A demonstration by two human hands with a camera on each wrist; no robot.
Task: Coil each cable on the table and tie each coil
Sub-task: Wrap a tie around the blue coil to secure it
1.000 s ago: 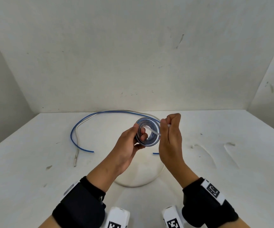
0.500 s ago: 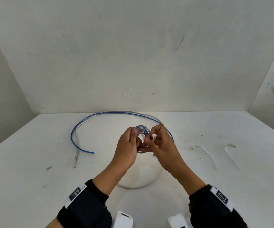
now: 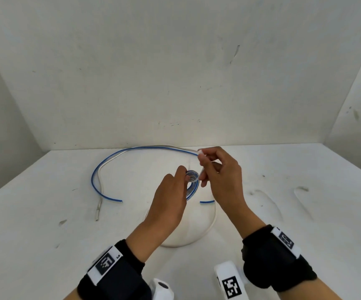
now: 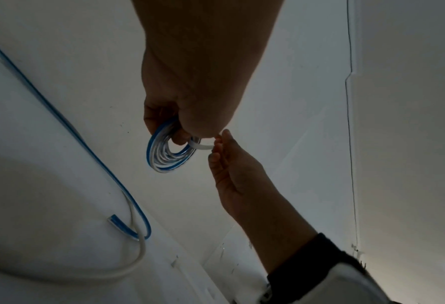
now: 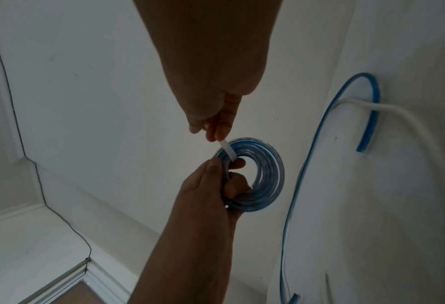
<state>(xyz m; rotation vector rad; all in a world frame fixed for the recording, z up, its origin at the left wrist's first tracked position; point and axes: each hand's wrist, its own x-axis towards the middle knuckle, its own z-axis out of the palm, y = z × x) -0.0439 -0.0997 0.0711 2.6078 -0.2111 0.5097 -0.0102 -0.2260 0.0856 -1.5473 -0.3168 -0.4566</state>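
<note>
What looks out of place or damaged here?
Nothing stands out. The left hand holds the blue coil, the right hand pinches a white tie, and two loose cables lie uncoiled.

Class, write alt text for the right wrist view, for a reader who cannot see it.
A left hand grips a small blue cable coil while the right hand pinches a white tie strip that crosses the coil's edge. Beside them, a loose blue cable and a white cable lie on the white table.
</note>
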